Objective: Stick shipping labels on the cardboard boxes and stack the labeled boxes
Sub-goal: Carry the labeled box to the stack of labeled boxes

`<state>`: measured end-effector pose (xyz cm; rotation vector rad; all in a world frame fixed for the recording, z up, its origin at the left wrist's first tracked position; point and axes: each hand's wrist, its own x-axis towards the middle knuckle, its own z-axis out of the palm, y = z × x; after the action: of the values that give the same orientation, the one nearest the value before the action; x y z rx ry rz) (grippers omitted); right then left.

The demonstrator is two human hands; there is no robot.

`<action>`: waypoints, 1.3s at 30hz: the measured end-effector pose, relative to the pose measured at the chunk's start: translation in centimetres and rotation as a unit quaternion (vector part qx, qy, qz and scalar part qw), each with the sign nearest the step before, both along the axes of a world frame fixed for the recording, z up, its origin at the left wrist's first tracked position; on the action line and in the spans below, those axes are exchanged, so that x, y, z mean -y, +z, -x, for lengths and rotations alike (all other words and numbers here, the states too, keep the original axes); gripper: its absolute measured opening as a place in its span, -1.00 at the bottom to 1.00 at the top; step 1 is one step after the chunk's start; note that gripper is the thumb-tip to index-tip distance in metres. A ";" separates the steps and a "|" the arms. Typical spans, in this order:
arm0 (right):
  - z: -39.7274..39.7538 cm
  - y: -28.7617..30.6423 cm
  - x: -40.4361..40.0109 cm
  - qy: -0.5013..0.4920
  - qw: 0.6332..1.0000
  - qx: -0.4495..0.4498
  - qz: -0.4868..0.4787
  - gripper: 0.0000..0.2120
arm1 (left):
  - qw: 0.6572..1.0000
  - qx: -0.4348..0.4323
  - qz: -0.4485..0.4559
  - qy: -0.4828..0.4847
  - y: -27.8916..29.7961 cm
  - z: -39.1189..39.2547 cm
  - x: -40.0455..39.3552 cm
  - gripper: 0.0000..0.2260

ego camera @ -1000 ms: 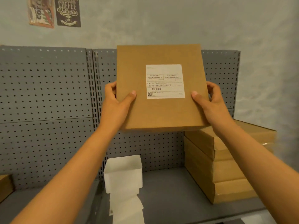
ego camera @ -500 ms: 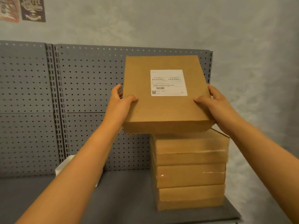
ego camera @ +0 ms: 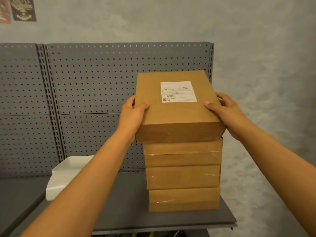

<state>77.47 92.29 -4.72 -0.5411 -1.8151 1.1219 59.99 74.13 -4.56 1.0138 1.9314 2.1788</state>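
A flat cardboard box [ego camera: 177, 115] carries a white shipping label [ego camera: 178, 91] on its top face. My left hand [ego camera: 132, 115] grips its left edge, thumb on top. My right hand [ego camera: 225, 113] grips its right edge the same way. The box sits at the top of a stack of three cardboard boxes [ego camera: 183, 177] on the right end of the grey shelf [ego camera: 119, 202]; its front edge overhangs the stack slightly. Whether it rests fully on the stack I cannot tell.
A white bin [ego camera: 68, 175] stands on the shelf to the left, partly hidden by my left forearm. A grey pegboard panel [ego camera: 85, 100] backs the shelf. The shelf's right end lies just beyond the stack, with a grey wall [ego camera: 265, 82] behind.
Both hands carried the labeled box to the right and down, from in front of the pegboard onto the top of the stack. The view turned right with it.
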 end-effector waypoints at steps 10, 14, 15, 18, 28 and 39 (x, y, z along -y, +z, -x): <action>0.7 0.5 -2.3 -0.015 0.999 0.043 0.006 -0.41 | 0.999 0.024 0.030 0.024 0.7 0.1 -2.0 -0.71; 1.1 0.6 -3.2 -0.013 0.997 0.063 0.039 -0.56 | 0.998 0.044 0.049 0.025 1.0 0.2 -2.7 -0.95; 1.2 0.6 -3.4 -0.008 0.997 0.066 0.045 -0.60 | 0.997 0.042 0.054 0.021 1.0 0.2 -2.8 -0.87; 1.5 0.7 -4.0 0.005 0.995 0.079 0.056 -0.54 | 0.995 0.043 0.093 0.014 1.2 0.4 -3.1 -0.88; 1.7 0.7 -4.2 0.013 0.991 0.122 0.057 -0.73 | 0.977 0.014 0.210 0.037 1.2 1.8 -3.7 -0.87; 2.3 1.3 -3.3 -0.204 0.952 0.122 -0.191 -0.56 | 0.961 -0.166 0.173 0.140 1.0 2.5 -3.7 -0.72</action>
<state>75.22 95.58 -3.45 -0.8001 -1.9482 0.4224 57.53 77.78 -3.56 1.1573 2.6333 1.7691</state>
